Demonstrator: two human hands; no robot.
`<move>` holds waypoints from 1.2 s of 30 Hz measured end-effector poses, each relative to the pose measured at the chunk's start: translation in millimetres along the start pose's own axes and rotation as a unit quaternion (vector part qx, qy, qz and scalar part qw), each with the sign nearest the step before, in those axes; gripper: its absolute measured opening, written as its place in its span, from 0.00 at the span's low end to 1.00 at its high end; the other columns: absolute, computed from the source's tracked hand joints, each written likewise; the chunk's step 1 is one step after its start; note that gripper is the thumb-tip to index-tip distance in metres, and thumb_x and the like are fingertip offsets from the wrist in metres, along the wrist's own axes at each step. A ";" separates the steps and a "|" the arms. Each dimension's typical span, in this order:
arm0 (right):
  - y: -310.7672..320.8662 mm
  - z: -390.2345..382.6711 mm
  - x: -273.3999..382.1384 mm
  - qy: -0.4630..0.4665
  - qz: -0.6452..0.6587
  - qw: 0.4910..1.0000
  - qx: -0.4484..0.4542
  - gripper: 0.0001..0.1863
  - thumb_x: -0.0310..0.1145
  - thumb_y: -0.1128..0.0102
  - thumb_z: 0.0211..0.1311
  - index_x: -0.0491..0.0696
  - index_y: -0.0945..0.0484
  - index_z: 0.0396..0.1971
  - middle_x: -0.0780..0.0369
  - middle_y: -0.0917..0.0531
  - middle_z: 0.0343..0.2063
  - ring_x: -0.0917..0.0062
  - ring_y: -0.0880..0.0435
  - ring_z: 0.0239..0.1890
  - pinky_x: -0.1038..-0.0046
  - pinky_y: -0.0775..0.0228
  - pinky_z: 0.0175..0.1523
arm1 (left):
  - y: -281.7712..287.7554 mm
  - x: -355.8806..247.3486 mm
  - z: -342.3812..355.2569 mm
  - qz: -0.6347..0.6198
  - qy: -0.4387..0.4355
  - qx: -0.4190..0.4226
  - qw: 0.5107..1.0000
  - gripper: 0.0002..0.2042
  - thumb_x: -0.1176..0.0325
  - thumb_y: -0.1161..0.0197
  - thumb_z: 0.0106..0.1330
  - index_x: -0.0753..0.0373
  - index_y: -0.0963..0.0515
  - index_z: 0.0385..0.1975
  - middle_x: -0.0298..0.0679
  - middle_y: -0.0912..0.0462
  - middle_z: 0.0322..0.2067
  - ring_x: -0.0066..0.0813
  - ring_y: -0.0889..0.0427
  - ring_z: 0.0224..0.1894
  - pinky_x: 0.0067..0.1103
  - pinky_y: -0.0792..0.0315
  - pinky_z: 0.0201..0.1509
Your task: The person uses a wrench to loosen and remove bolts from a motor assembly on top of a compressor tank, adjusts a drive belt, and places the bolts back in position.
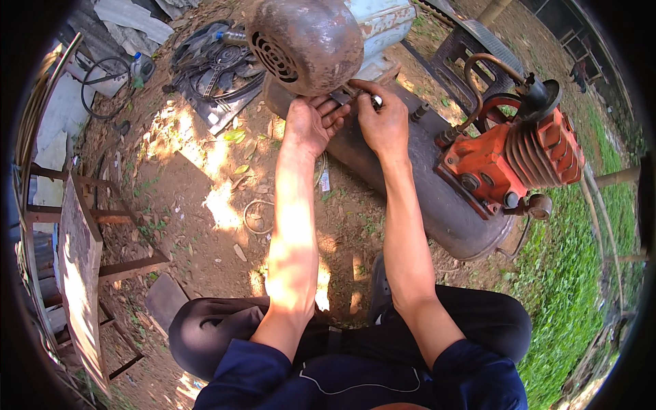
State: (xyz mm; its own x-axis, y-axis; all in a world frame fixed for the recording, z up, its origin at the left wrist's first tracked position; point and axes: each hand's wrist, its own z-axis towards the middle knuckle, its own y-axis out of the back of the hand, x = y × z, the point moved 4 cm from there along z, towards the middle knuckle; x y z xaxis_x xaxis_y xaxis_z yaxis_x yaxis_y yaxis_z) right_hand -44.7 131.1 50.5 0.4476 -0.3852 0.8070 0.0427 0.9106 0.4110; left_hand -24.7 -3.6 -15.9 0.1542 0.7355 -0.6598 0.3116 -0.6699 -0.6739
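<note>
In front of me lies a dark air compressor tank [355, 150] with a rusty, domed electric motor [307, 44] mounted on top. My left hand [316, 119] is turned palm up under the motor's edge, its fingers apart and slightly curled beside a metal mounting bracket [342, 96]. I see nothing held in it. Beside it my right hand [384, 119] is closed, back upward, with the index finger reaching along the motor base. A shiny metal tool end [376, 101] shows at its fingers; the rest of it is hidden.
An orange finned compressor pump [516, 160] sits at the tank's right end, with a curved pipe [478, 65] above. Belts and scrap parts [219, 72] lie on the ground at the upper left. A wooden board [78, 273] leans on a rusty frame at left. Grass [560, 287] grows at right.
</note>
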 end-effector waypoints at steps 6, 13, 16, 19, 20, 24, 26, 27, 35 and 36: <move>-1.5 1.4 8.7 -0.027 -0.038 0.998 0.038 0.13 0.30 0.48 0.57 0.46 0.17 0.39 0.52 0.17 0.31 0.61 0.17 0.37 0.67 0.28 0.45 | -9.2 0.9 -10.5 0.027 0.021 0.012 0.999 0.22 0.53 0.65 0.72 0.63 0.32 0.52 0.39 0.18 0.39 0.29 0.17 0.35 0.21 0.23 0.34; 9.8 -3.6 -9.5 -0.106 0.046 0.993 -0.008 0.14 0.31 0.49 0.57 0.44 0.17 0.39 0.54 0.15 0.31 0.71 0.16 0.33 0.72 0.28 0.41 | -13.7 -0.6 -8.0 0.012 0.032 0.039 0.999 0.24 0.56 0.68 0.71 0.67 0.35 0.55 0.46 0.20 0.46 0.35 0.15 0.36 0.22 0.23 0.33; 13.7 -9.4 -10.0 -0.123 0.068 0.990 -0.026 0.14 0.29 0.50 0.58 0.44 0.17 0.40 0.61 0.17 0.28 0.82 0.22 0.29 0.79 0.31 0.37 | -3.5 -1.5 -7.1 0.017 0.004 0.011 1.000 0.23 0.59 0.68 0.71 0.69 0.34 0.53 0.47 0.20 0.45 0.34 0.15 0.35 0.21 0.23 0.31; 15.9 -11.2 -7.1 -0.122 0.076 0.989 -0.034 0.13 0.28 0.49 0.60 0.45 0.17 0.40 0.67 0.22 0.25 0.86 0.27 0.28 0.83 0.36 0.35 | 4.1 -0.6 -5.7 0.026 -0.027 -0.022 0.999 0.19 0.62 0.60 0.71 0.70 0.32 0.51 0.47 0.19 0.43 0.33 0.15 0.33 0.20 0.25 0.29; 16.2 -11.0 -9.7 -0.108 0.070 0.991 -0.038 0.13 0.28 0.49 0.60 0.45 0.17 0.40 0.67 0.22 0.25 0.86 0.28 0.27 0.83 0.36 0.34 | 3.1 -1.7 -6.8 0.045 -0.035 -0.026 0.998 0.18 0.63 0.57 0.70 0.70 0.31 0.51 0.47 0.19 0.43 0.32 0.15 0.31 0.19 0.25 0.28; 18.1 -13.5 -12.1 -0.114 0.065 0.991 -0.039 0.13 0.29 0.49 0.60 0.46 0.17 0.40 0.68 0.22 0.25 0.87 0.29 0.24 0.83 0.38 0.30 | 5.5 -12.0 -11.5 0.136 -0.102 -0.075 0.983 0.13 0.70 0.44 0.65 0.71 0.26 0.44 0.47 0.18 0.40 0.27 0.18 0.25 0.17 0.29 0.26; 19.4 -15.9 -10.6 -0.140 0.071 0.987 -0.037 0.13 0.29 0.49 0.59 0.45 0.17 0.40 0.67 0.21 0.24 0.87 0.29 0.23 0.82 0.37 0.30 | 7.4 -18.0 -9.8 0.211 -0.143 -0.077 0.964 0.11 0.70 0.42 0.63 0.71 0.24 0.41 0.45 0.17 0.37 0.25 0.19 0.25 0.18 0.29 0.28; 20.4 -16.5 -10.4 -0.148 0.073 0.986 -0.038 0.13 0.29 0.48 0.59 0.44 0.17 0.39 0.66 0.20 0.23 0.87 0.28 0.23 0.80 0.36 0.30 | 8.2 -20.5 -8.4 0.249 -0.164 -0.078 0.951 0.11 0.70 0.41 0.63 0.71 0.22 0.39 0.44 0.16 0.35 0.24 0.20 0.26 0.18 0.30 0.29; 23.8 -20.9 -18.9 -0.167 0.098 0.980 -0.040 0.13 0.30 0.48 0.59 0.43 0.17 0.39 0.66 0.20 0.22 0.86 0.29 0.23 0.79 0.36 0.30 | 18.3 -10.6 -4.4 0.400 -0.327 -0.050 0.855 0.13 0.69 0.36 0.59 0.69 0.19 0.41 0.38 0.16 0.30 0.22 0.21 0.32 0.20 0.27 0.40; 24.4 -21.8 -22.1 -0.164 0.101 0.980 -0.046 0.13 0.29 0.48 0.58 0.43 0.17 0.39 0.65 0.19 0.22 0.86 0.28 0.24 0.80 0.36 0.31 | 15.8 -10.8 -6.8 0.417 -0.311 -0.055 0.852 0.13 0.69 0.36 0.58 0.69 0.19 0.41 0.38 0.16 0.30 0.21 0.20 0.32 0.20 0.27 0.40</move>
State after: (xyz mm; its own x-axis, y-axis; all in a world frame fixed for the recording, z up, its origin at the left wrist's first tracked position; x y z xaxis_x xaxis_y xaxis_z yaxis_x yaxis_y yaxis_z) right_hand -34.1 165.1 33.5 0.1444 -0.2095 0.9671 0.0694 0.9771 0.2013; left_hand -15.1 -21.5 -17.2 -0.1514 -0.2116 -0.9656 0.4283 -0.8944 0.1289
